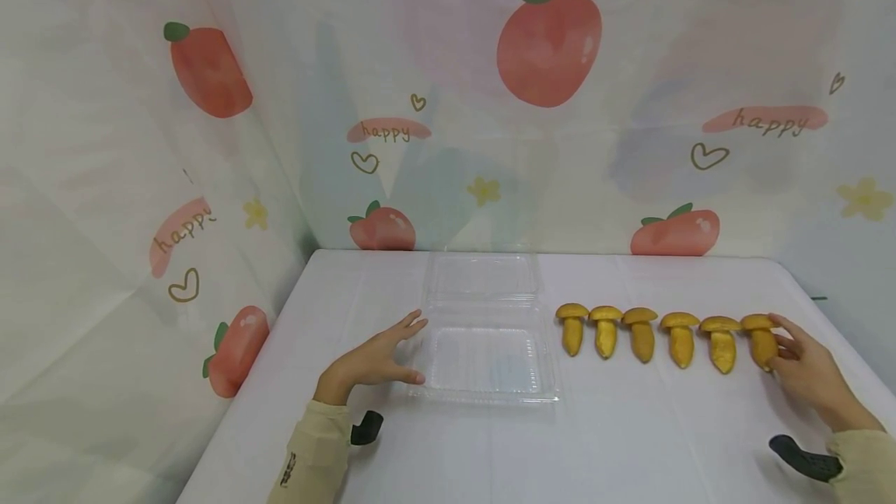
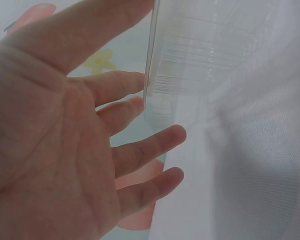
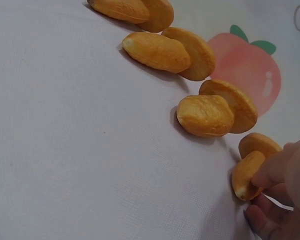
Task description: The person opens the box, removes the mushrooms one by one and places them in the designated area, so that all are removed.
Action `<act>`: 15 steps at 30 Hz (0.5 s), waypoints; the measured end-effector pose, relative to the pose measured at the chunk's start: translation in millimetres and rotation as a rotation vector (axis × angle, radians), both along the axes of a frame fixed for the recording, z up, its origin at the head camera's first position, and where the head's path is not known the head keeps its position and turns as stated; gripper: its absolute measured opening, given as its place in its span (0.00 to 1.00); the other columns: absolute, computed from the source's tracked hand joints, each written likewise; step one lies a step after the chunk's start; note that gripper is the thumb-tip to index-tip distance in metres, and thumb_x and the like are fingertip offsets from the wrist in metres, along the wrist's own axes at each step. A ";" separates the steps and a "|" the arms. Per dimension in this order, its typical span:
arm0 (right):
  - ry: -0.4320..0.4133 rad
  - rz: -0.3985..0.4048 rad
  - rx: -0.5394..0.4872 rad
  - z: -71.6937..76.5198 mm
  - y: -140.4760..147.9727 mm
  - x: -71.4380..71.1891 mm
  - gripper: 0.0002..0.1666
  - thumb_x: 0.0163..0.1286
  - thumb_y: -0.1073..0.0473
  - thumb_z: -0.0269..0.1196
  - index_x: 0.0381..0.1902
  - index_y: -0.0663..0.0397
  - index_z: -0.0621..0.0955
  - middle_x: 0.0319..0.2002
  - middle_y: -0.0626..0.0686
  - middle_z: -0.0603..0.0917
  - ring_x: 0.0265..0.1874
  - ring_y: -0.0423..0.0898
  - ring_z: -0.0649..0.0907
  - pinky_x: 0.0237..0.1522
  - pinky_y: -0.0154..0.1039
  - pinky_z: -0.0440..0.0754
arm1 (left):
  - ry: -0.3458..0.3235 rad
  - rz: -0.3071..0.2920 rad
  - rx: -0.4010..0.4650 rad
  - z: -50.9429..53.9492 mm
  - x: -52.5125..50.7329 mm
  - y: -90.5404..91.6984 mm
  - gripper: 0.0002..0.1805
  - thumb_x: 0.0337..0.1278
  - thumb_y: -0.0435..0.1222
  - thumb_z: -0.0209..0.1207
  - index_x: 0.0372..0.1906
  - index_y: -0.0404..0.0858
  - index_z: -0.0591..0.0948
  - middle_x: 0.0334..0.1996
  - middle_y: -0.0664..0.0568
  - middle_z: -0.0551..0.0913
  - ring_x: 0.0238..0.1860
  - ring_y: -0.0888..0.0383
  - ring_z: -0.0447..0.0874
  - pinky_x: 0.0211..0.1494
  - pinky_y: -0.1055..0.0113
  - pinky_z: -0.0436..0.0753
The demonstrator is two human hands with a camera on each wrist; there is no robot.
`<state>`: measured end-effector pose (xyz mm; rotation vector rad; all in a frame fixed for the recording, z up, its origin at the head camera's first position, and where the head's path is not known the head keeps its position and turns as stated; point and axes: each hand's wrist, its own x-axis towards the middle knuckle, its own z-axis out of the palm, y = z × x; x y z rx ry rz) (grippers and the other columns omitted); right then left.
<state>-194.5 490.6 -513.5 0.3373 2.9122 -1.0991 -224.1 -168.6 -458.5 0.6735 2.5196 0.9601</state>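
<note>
A clear plastic clamshell box (image 1: pixel 483 399) lies with its lid (image 1: pixel 483 274) folded back on the white table. At the box's left edge is my left hand (image 1: pixel 374 356), thumb and fingers spread; the left wrist view shows fingertips against the clear rim. My right hand (image 1: pixel 808 368) pinches the rightmost yellow-brown mushroom (image 1: pixel 761 342), thumb on its stem and fingers around the far side. In the right wrist view this mushroom (image 3: pixel 247 175) rests on the cloth, partly covered by the hand. Several similar mushrooms (image 1: pixel 681 341) lie in a row to its left, caps toward the back.
The white tablecloth (image 1: pixel 588 442) covers the table, and its back edge meets a hanging cloth (image 1: pixel 448 45) printed with fruit and the word "happy". Another side of that cloth stands along the left. Dark straps (image 1: pixel 805 459) show at both cuffs.
</note>
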 end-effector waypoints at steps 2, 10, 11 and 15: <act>-0.013 -0.004 -0.011 1.0 0.9 0.4 0.48 0.70 0.73 0.49 0.79 0.65 0.37 0.68 0.88 0.53 0.62 0.84 0.63 0.29 0.36 0.85 | -0.001 0.004 -0.001 0.3 0.1 0.3 0.54 0.52 0.43 0.75 0.80 0.41 0.57 0.83 0.48 0.47 0.83 0.42 0.47 0.79 0.37 0.57; -0.021 -0.012 -0.002 -0.9 2.7 2.4 0.47 0.71 0.70 0.48 0.79 0.63 0.36 0.68 0.88 0.53 0.60 0.83 0.63 0.35 0.47 0.88 | -0.004 0.012 -0.008 -2.1 -0.8 -0.6 0.54 0.53 0.44 0.74 0.80 0.41 0.57 0.84 0.49 0.47 0.83 0.42 0.47 0.79 0.36 0.56; -0.015 -0.012 0.003 -1.5 2.7 2.3 0.47 0.72 0.70 0.48 0.79 0.64 0.37 0.67 0.88 0.53 0.60 0.83 0.63 0.40 0.53 0.87 | -0.003 0.010 -0.009 -2.1 -0.8 -0.8 0.53 0.53 0.44 0.74 0.81 0.41 0.57 0.84 0.49 0.47 0.83 0.42 0.47 0.79 0.36 0.56; 0.005 -0.040 0.000 -1.3 1.0 1.7 0.44 0.76 0.66 0.47 0.79 0.67 0.39 0.68 0.88 0.52 0.61 0.86 0.62 0.52 0.71 0.77 | 0.000 0.001 -0.006 -2.1 -1.0 -0.9 0.53 0.53 0.44 0.74 0.81 0.40 0.57 0.84 0.47 0.46 0.83 0.42 0.46 0.79 0.36 0.57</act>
